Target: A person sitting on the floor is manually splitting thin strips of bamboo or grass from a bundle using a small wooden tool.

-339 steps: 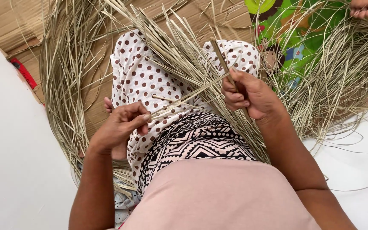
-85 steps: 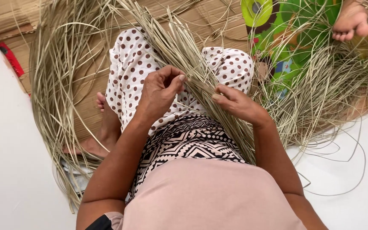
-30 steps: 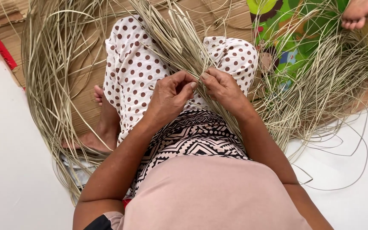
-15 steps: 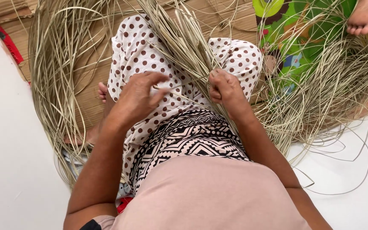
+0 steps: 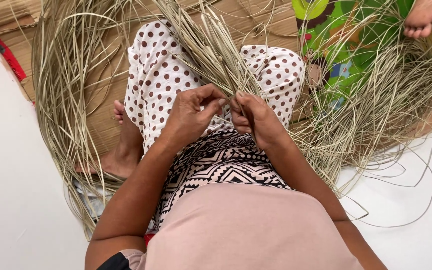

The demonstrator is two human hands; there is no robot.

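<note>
Over the lap: bundle of dried grass strips lies across the polka-dot skirt.
Left hand: fingers pinched on strip ends.
Right hand: closed around the bundle's near end.
Handling: light, springy, probably brittle; best gripped near the ends.
</note>
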